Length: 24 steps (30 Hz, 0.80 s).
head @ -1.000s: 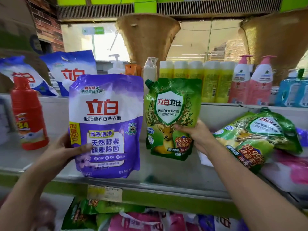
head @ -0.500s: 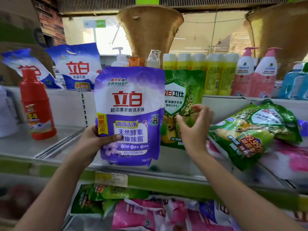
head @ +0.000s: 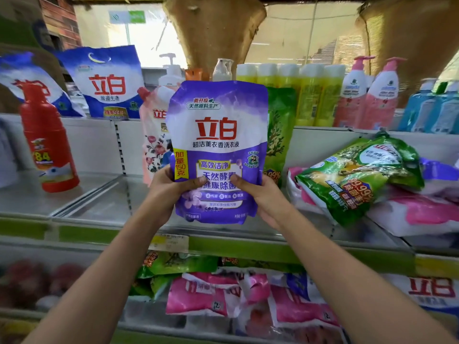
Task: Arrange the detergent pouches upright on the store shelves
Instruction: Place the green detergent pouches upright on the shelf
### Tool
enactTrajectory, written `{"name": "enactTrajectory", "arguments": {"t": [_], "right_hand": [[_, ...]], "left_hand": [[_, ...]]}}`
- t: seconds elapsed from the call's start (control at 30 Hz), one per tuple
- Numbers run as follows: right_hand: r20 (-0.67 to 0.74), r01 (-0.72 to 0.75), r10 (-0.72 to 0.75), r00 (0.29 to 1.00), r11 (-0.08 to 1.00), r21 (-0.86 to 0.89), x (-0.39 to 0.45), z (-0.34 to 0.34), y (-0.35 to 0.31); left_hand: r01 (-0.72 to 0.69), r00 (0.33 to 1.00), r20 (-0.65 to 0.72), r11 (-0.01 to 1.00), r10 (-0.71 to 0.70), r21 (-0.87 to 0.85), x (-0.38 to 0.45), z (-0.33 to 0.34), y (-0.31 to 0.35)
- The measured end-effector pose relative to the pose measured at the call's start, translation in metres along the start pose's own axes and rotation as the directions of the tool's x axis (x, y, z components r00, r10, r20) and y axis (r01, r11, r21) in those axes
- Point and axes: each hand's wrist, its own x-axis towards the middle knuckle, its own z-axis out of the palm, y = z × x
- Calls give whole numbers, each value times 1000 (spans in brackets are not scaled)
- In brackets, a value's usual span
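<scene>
I hold a purple detergent pouch upright in front of the middle shelf, both hands gripping its lower part. My left hand has it at the lower left corner, my right hand at the lower right. Behind it stands a green deer-print pouch upright against the back wall, mostly hidden. A pink floral pouch stands upright to the left of it. At the right, a green pouch lies flat on a heap of pink and white pouches.
A red bottle stands on the shelf at the left. The top shelf carries blue bags, yellow bottles and pink pump bottles. The lower shelf holds pink and green pouches lying in a jumble.
My right hand let go of the green pouch, which now stands on the shelf, and took the purple pouch's lower right corner. The purple pouch moved right, in front of the green one.
</scene>
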Motion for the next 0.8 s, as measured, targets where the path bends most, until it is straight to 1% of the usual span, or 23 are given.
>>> {"name": "enactTrajectory", "arguments": {"t": [0.1,0.2,0.3,0.4,0.47,0.53,0.63,0.7,0.73,0.8], "right_hand": [[-66,61,-64,996,997,-43,-9,-8,-6],[-91,61,-69,994,995,-79,-18,-18,-12],[-111,80,-105,988,975,-207,-28,-23,-21],[-134,140,-187,973,944,-299,-42,-33,-37],[-167,145,-216,962,922,-360,-54,-42,-50],[-187,110,-200,962,908,-405,-60,-53,-58],[-170,34,-112,979,913,-406,-61,-56,-58],[-126,-5,-43,991,933,-361,-55,-48,-50],[-107,-8,-30,994,940,-340,-51,-42,-44],[-80,36,-63,995,951,-307,-43,-33,-32]], "left_hand": [[-16,1000,12,1000,17,-24,0,13,-3],[-9,1000,23,1000,10,-18,1,26,-5],[-5,1000,15,999,4,44,5,31,-5],[-65,998,-14,991,67,116,5,31,-6],[-122,992,-14,984,124,127,4,31,-7],[-123,992,-2,983,125,137,2,28,-6],[-35,996,86,995,26,98,1,19,-6],[23,991,129,998,-30,53,-1,18,-10],[31,991,127,998,-37,49,-2,19,-12],[12,996,91,999,-16,49,-4,21,-14]]}}
